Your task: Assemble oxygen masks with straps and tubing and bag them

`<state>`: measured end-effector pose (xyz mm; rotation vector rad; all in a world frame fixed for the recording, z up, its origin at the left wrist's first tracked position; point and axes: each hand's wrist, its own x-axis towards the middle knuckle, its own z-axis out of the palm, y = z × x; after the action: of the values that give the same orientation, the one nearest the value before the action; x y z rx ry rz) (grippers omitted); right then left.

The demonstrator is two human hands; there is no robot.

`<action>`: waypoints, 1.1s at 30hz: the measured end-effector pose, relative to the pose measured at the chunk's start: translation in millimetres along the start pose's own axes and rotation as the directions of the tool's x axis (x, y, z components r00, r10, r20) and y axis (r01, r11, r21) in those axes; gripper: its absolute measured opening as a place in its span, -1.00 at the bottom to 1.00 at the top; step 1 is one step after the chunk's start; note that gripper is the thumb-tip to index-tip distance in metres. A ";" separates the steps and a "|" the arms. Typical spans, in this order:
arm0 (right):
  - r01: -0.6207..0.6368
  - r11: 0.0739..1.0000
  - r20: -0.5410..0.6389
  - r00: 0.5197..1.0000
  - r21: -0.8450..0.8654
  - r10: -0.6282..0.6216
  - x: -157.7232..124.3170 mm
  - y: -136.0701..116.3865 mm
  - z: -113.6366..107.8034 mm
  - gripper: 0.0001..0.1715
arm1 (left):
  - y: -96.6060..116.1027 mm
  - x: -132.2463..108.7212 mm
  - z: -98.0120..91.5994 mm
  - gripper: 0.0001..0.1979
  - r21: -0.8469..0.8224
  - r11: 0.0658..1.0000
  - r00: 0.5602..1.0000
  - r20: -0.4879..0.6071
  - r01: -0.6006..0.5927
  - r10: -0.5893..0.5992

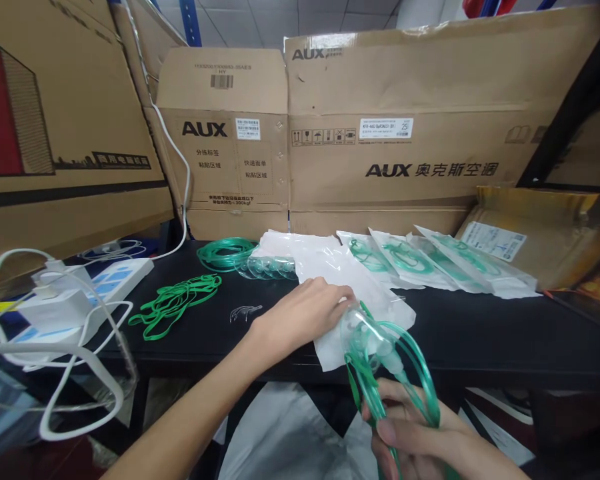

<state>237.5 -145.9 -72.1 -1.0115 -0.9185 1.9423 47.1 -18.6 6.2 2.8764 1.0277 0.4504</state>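
Observation:
A clear green mask (365, 337) with coiled green tubing (423, 363) and a green strap is held over the table's front edge. My right hand (410, 427) is closed around the tubing from below. My left hand (313, 307) reaches to the mask's upper left side, over a white paper-like pouch (347, 270); its fingers are bent, and what they grip is hidden. Behind it lie a row of clear masks (273, 267) and a coil of green tubing (225, 253). A bundle of green straps (180, 300) and thin metal strips (245, 312) lie to the left.
Several packed pouches (405, 257) with green tubing lean at the back right. A white power strip (123, 277) with plugs and looping cables takes up the left side. Large cardboard boxes (330, 160) stand behind the black table (480, 333).

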 end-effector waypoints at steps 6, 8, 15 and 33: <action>-0.063 0.996 -0.058 0.996 0.061 0.066 17.1 6.9 -15.7 -0.59 | -7.9 -7.1 6.6 -0.63 -0.160 0.987 0.999 -0.047 -0.011 0.003; -0.055 0.997 -0.065 0.996 0.062 0.059 20.7 9.8 -21.6 -0.56 | -5.9 -10.2 8.6 -0.63 -0.166 0.986 0.995 -0.097 -0.014 -0.002; -0.090 0.988 -0.110 0.989 0.127 0.104 25.6 11.7 -22.3 -0.55 | -0.5 -22.0 12.7 -0.61 -0.110 0.994 0.976 -0.212 0.018 -0.042; 0.003 1.000 -0.103 0.995 0.011 -0.002 28.0 7.0 -12.8 -0.48 | 16.8 -17.8 27.8 -0.66 0.085 0.992 0.955 -0.288 0.094 -0.066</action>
<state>235.2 -122.2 -92.7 -1.0933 -0.8498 1.8729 52.3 -41.5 -22.5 2.8979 1.2340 0.8518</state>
